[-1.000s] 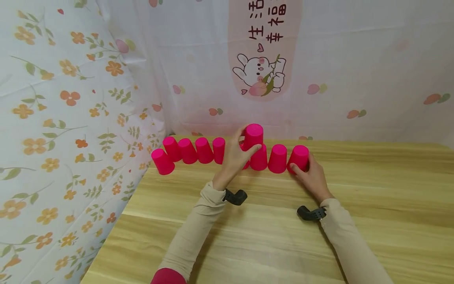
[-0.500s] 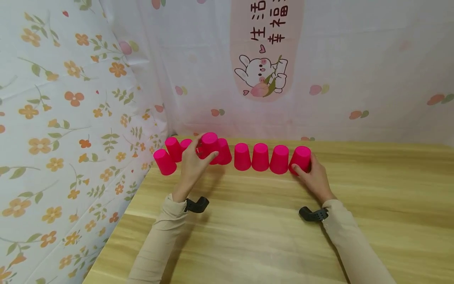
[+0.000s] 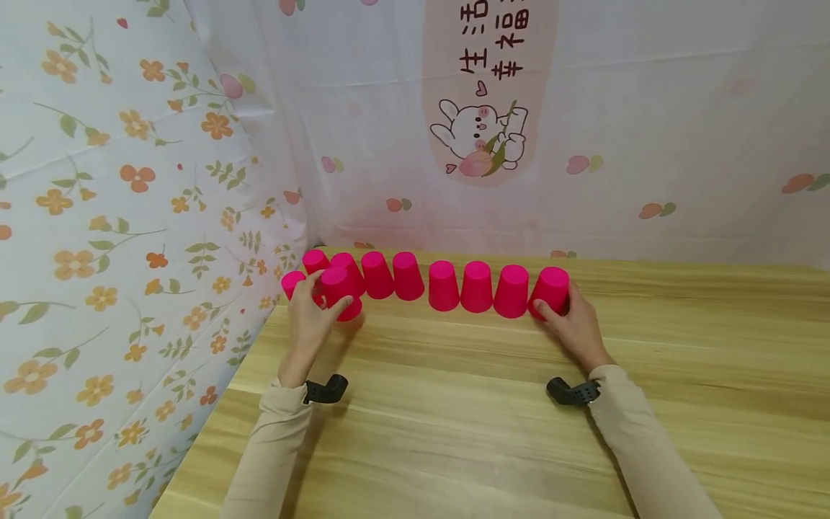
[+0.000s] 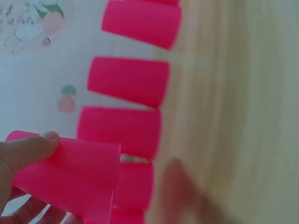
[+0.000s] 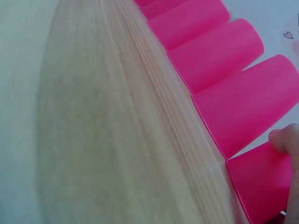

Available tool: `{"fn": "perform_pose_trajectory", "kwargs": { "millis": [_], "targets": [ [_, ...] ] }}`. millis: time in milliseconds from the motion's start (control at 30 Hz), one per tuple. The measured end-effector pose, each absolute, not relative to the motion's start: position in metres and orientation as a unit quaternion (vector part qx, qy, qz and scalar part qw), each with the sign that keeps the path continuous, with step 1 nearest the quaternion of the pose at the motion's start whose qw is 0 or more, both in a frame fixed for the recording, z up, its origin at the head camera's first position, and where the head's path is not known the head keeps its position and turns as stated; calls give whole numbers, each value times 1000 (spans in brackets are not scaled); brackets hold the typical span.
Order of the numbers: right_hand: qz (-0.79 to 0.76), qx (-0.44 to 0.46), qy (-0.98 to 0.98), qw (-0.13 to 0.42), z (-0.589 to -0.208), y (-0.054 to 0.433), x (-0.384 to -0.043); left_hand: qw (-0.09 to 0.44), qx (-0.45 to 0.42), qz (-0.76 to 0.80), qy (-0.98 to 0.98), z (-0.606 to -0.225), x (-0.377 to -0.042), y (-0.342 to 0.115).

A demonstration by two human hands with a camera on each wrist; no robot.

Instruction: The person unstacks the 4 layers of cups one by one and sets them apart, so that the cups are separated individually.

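Note:
Upside-down bright pink plastic cups stand in a row along the back of the wooden table. My left hand (image 3: 305, 324) grips one pink cup (image 3: 338, 292) at the row's left end, thumb on its near side. In the left wrist view this held cup (image 4: 74, 172) overlaps the row behind, and a shadow lies on the table beside it. A front-left cup (image 3: 293, 277) is partly hidden behind my left hand. My right hand (image 3: 577, 324) holds the rightmost cup (image 3: 551, 287), whose rim rests on the table close beside its neighbour (image 3: 511, 292).
More pink cups stand between the hands, such as one at the middle (image 3: 444, 286) and one left of it (image 3: 408, 276). A white printed cloth (image 3: 648, 144) hangs right behind the table (image 3: 447, 411); a flowered cloth (image 3: 130, 252) hangs at the left.
My left hand has carried its cup leftward along the row, from above the middle cups to the left end, and lower. My right hand stays on the rightmost cup.

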State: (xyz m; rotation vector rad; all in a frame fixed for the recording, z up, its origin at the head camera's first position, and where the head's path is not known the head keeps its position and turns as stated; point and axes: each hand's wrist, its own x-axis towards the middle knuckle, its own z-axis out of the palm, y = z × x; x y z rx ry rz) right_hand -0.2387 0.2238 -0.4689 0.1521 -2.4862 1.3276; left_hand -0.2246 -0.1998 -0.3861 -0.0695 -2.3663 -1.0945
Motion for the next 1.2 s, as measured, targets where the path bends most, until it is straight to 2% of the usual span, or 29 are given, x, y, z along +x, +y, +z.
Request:
{"fn": "perform_pose_trajectory", "kwargs": {
  "millis": [367,833,1200],
  "targets": [
    [462,51,-872,158,-470,225,-240,217,32,-377,-900,-402,-224,-214],
    [461,51,-873,152,-467,225,-240,258,30,-329,-908,-408,-231,-214],
    [463,53,-872,150,-468,224,-239,255,50,-318,-912,-412,-231,-214]
  ]
}}
